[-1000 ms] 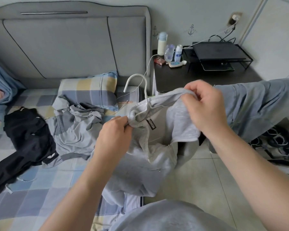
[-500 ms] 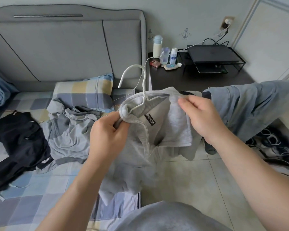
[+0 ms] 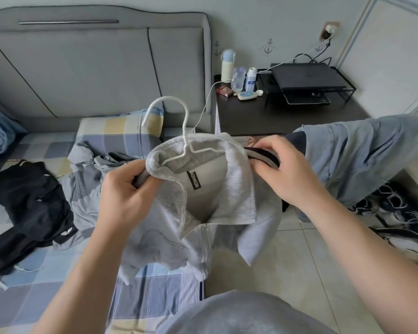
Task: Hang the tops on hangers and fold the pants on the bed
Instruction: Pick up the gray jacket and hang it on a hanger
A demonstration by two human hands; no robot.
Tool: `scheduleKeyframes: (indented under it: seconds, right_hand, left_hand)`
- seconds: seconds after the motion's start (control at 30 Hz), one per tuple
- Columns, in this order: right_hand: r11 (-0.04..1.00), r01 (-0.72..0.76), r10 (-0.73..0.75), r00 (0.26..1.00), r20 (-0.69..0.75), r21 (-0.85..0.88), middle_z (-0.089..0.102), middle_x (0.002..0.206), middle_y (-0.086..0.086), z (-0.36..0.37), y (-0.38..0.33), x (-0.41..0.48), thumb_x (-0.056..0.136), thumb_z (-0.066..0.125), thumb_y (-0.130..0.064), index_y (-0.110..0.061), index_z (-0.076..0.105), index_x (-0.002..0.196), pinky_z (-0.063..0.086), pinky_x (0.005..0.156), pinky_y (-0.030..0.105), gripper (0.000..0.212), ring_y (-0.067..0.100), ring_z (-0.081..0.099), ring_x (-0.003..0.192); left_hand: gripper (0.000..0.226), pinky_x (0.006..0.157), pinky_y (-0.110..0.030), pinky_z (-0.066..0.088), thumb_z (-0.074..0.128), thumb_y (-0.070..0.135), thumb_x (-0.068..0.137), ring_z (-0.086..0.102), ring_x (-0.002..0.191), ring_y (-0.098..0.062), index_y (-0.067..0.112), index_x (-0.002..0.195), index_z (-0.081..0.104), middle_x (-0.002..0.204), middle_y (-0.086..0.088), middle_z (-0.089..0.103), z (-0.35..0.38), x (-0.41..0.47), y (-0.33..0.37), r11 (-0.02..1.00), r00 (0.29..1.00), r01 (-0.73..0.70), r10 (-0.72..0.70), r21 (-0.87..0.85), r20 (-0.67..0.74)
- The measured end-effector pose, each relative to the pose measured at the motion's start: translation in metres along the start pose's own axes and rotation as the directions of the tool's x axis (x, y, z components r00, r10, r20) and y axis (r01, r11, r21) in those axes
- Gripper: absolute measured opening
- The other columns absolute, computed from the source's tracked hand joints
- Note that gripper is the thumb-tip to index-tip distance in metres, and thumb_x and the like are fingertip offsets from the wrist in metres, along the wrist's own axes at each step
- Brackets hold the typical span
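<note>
We stand at the edge of the bed (image 3: 34, 273), whose checked sheet carries a black garment (image 3: 32, 201) at the far left and a crumpled grey garment (image 3: 87, 184) beside it, both well apart from the work in hand. A blue-grey garment (image 3: 360, 153) lies draped at the right, by the nightstand (image 3: 287, 119). The task's thing for now is the grey zip top (image 3: 210, 213), held up in the air between us and the bed's corner, its body hanging down and its collar opened towards us. Inside the collar sits the white hanger (image 3: 184, 131), its hook standing up and away towards the headboard, its long axis running left to right from one hand to the other. Our left hand (image 3: 126, 196) is closed round the left collar and shoulder, fabric bunched in its curled fingers, with the hanger's left arm running down just inside the cloth there. Our right hand (image 3: 287, 174) pinches at the right shoulder, where a dark band shows under the fingers; we cannot tell what that band belongs to. The hanger's right arm disappears under the collar and points straight at this hand, so we judge the right hand the nearer one for drawing that shoulder outward over the arm's end, while the left steadies.
</note>
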State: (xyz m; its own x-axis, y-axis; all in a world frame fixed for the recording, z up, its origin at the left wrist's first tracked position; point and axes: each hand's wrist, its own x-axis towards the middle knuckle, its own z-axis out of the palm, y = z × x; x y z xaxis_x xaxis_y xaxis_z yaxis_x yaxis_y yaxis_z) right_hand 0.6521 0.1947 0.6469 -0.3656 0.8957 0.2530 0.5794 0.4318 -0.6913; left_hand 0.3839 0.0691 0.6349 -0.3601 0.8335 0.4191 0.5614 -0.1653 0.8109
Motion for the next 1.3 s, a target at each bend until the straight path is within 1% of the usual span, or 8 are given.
scheduleKeyframes:
  seconds: [0.17,0.27,0.47,0.8,0.93,1.03,1.2,1.3]
  right_hand:
    - [0.998,-0.040,0.034,0.994,0.109,0.056,0.070,0.109,-0.018,-0.004,0.015,-0.003,0.094,0.068,-0.031,-0.031,0.069,0.115,0.046,0.100,0.030,0.021,0.004,0.061,0.109]
    - [0.997,-0.071,0.068,0.979,0.191,0.006,0.071,0.090,-0.018,-0.016,0.028,-0.006,0.095,0.067,-0.033,-0.035,0.071,0.098,0.043,0.077,0.016,0.006,-0.002,0.063,0.091]
    - [0.987,-0.116,0.085,0.963,0.254,0.109,0.071,0.085,-0.011,-0.058,0.042,-0.040,0.093,0.069,-0.017,-0.031,0.070,0.090,0.048,0.073,0.023,0.014,0.008,0.064,0.081]
    - [0.917,-0.377,0.363,0.924,0.122,0.127,0.066,0.087,0.014,-0.153,0.061,-0.122,0.076,0.051,-0.009,-0.010,0.064,0.090,0.051,0.081,0.054,0.019,0.032,0.063,0.086]
    - [0.823,-0.469,0.512,0.857,-0.063,0.320,0.070,0.091,0.017,-0.188,0.070,-0.157,0.072,0.056,-0.012,-0.014,0.071,0.089,0.055,0.075,0.044,0.023,0.035,0.067,0.089]
    - [0.732,-0.529,0.648,0.736,-0.197,0.428,0.074,0.095,0.013,-0.211,0.089,-0.176,0.072,0.057,-0.018,-0.019,0.074,0.095,0.056,0.084,0.046,0.028,0.032,0.072,0.092]
    - [0.690,-0.472,0.713,0.575,-0.401,0.549,0.077,0.086,-0.002,-0.253,0.132,-0.184,0.089,0.054,-0.004,-0.031,0.079,0.086,0.056,0.061,0.019,0.036,0.014,0.075,0.079]
    - [0.698,-0.478,0.712,0.543,-0.445,0.534,0.076,0.079,-0.006,-0.280,0.160,-0.176,0.092,0.053,-0.002,-0.032,0.077,0.079,0.053,0.057,0.015,0.041,0.009,0.072,0.072]
  left_hand:
    - [0.053,0.049,-0.029,0.020,0.069,0.037,0.084,0.026,0.055,-0.011,0.000,0.059,0.041,0.055,-0.006,0.026,-0.004,0.004,-0.007,1.000,1.000,0.016,-0.016,-0.004,-0.005]
    - [0.051,0.049,-0.028,0.020,0.071,0.033,0.085,0.025,0.055,-0.011,0.003,0.058,0.040,0.054,0.005,0.026,0.002,0.005,-0.008,0.999,0.999,0.013,-0.011,-0.037,0.045]
    - [0.043,0.048,-0.020,0.023,0.069,0.038,0.087,0.026,0.054,-0.004,0.015,0.061,0.044,0.056,0.011,0.030,0.041,0.025,0.011,0.994,0.972,-0.070,0.087,-0.085,0.218]
    - [0.040,0.067,-0.029,0.035,0.069,0.018,0.095,0.039,0.060,-0.009,0.047,0.073,0.052,0.061,0.012,0.041,0.201,0.063,0.085,0.869,0.750,-0.322,0.476,-0.375,0.459]
    - [0.032,0.083,-0.042,0.045,0.065,0.015,0.097,0.052,0.072,-0.014,0.042,0.080,0.062,0.066,0.016,0.051,0.273,0.061,0.118,0.841,0.673,-0.353,0.533,-0.411,0.512]
    - [0.026,0.103,-0.047,0.044,0.059,0.020,0.095,0.062,0.114,-0.024,0.017,0.116,0.073,0.114,0.004,0.070,0.322,0.059,0.140,0.860,0.625,-0.350,0.509,-0.371,0.592]
    - [0.031,0.107,-0.007,0.026,0.064,0.024,0.098,0.049,0.128,-0.003,0.016,0.128,0.067,0.132,0.004,0.063,0.391,0.044,0.176,0.853,0.502,-0.295,0.522,-0.431,0.690]
    - [0.031,0.107,-0.009,0.031,0.064,0.023,0.097,0.049,0.130,-0.002,0.016,0.127,0.067,0.135,0.004,0.060,0.434,0.033,0.201,0.855,0.389,-0.220,0.518,-0.470,0.761]
